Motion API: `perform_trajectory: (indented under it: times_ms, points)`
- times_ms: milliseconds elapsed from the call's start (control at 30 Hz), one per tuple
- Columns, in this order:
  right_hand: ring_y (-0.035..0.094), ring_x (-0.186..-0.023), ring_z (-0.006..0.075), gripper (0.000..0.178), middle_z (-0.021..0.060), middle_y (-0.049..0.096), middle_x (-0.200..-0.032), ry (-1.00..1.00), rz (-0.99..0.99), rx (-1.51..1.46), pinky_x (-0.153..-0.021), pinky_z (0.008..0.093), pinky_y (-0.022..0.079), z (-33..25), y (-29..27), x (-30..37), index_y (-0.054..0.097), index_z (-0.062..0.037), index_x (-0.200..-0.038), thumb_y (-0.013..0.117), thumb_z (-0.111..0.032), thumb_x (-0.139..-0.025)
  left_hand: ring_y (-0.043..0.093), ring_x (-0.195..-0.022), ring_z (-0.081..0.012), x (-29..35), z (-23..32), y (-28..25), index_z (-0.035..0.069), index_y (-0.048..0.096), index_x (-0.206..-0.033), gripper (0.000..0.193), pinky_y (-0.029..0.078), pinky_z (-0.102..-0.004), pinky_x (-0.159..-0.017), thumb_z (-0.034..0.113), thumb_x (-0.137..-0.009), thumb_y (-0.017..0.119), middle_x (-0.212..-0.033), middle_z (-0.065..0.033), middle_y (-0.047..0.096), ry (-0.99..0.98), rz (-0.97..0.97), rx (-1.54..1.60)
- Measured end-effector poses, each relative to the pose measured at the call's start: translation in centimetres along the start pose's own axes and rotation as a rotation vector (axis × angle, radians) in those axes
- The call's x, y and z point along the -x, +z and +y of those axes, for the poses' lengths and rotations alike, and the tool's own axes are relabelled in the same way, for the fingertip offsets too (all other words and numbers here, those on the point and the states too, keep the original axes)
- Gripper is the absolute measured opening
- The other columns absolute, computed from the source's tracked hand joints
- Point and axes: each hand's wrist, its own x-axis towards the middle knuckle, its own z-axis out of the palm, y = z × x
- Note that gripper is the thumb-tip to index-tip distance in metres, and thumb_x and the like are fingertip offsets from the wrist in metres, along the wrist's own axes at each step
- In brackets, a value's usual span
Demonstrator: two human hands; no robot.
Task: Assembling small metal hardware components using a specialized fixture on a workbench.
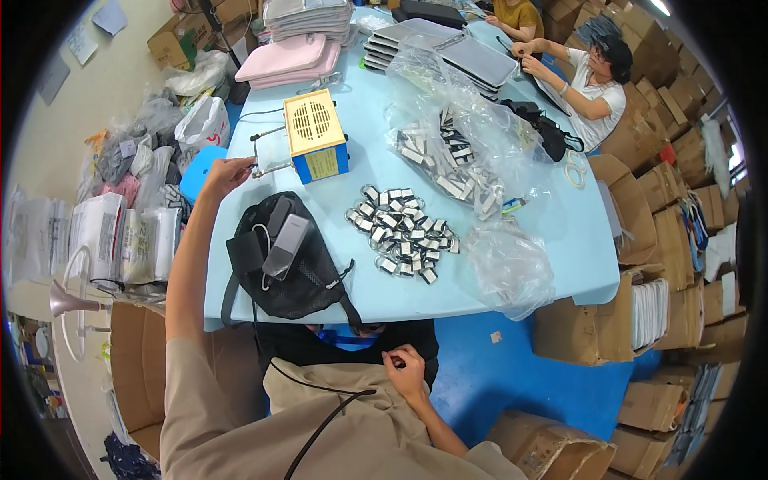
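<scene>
My left hand (226, 173) reaches out to the table's left edge and grips the metal wire frame (264, 152) that sticks out of a small box machine (317, 134) with a cream top grille and blue sides. My right hand (406, 371) rests low at my lap, fingers pinched on a small dark piece at the edge of black fabric (344, 344). A black mesh bag (290, 258) lies on the light blue table (544, 240) in front of me, with a grey phone-like device on it. Beside it sits a pile of small black-and-white tags (402, 232).
Clear plastic bags (460, 144) with more tags lie mid-table. Pink and grey sleeves (290, 58) are stacked at the far end, where two people (588, 76) work. Cardboard boxes (640, 312) line the right side; bags and bundles (136, 232) crowd the left floor.
</scene>
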Motion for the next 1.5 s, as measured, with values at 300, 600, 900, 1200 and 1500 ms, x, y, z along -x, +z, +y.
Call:
perform_trajectory:
  times_ms: [300,600,900,1200,1500]
  points:
    - [0.066,-0.063,0.019,0.012,0.0099,0.066,-0.081,-0.011,-0.006,0.017,-0.058,0.029,0.052,0.0,0.0,0.0,0.075,0.0011,-0.083,0.081,-0.009,-0.083,0.061,-0.072,-0.0093,0.7,-0.1,0.3,-0.004,0.077,-0.105,0.02,0.056,-0.019,-0.066,0.008,-0.089,0.08,-0.084,-0.0028,0.067,0.011,-0.005,-0.006]
    - [0.066,-0.062,0.0163,0.013,0.0099,0.067,-0.081,0.01,-0.005,0.006,-0.058,0.0259,0.051,0.0,0.0,-0.1,0.074,0.0025,-0.082,0.082,-0.008,-0.083,0.06,-0.071,-0.0084,0.7,-0.1,0.2,-0.004,0.077,-0.106,0.021,0.056,-0.0182,-0.065,0.01,-0.09,0.08,-0.083,-0.0022,0.066,0.007,0.004,-0.03]
    - [0.065,-0.061,0.0154,0.013,0.0097,0.067,-0.082,0.011,-0.001,0.004,-0.057,0.0257,0.051,0.2,0.1,0.0,0.075,0.0021,-0.082,0.082,-0.008,-0.083,0.062,-0.073,-0.0083,0.3,-0.2,0.2,-0.002,0.077,-0.107,0.024,0.056,-0.0189,-0.067,0.013,-0.089,0.082,-0.085,-0.002,0.068,0.02,0.013,-0.068]
    - [0.064,-0.059,0.0145,0.013,0.0093,0.067,-0.081,-0.005,0.0,0.019,-0.056,0.0258,0.05,0.3,0.1,0.0,0.075,0.0018,-0.082,0.082,-0.009,-0.083,0.061,-0.073,-0.0074,0.2,-0.6,-0.2,-0.002,0.078,-0.108,0.024,0.056,-0.0183,-0.068,0.012,-0.089,0.082,-0.083,-0.0003,0.067,0.049,0.005,-0.04]
    - [0.064,-0.058,0.014,0.013,0.0085,0.067,-0.081,-0.001,0.007,0.023,-0.055,0.0257,0.05,0.3,0.1,0.0,0.074,0.0015,-0.081,0.082,-0.008,-0.083,0.059,-0.071,-0.0062,0.8,-0.1,0.4,-0.003,0.077,-0.106,0.024,0.055,-0.0173,-0.066,0.014,-0.089,0.082,-0.082,0.0003,0.065,0.049,0.02,-0.085]
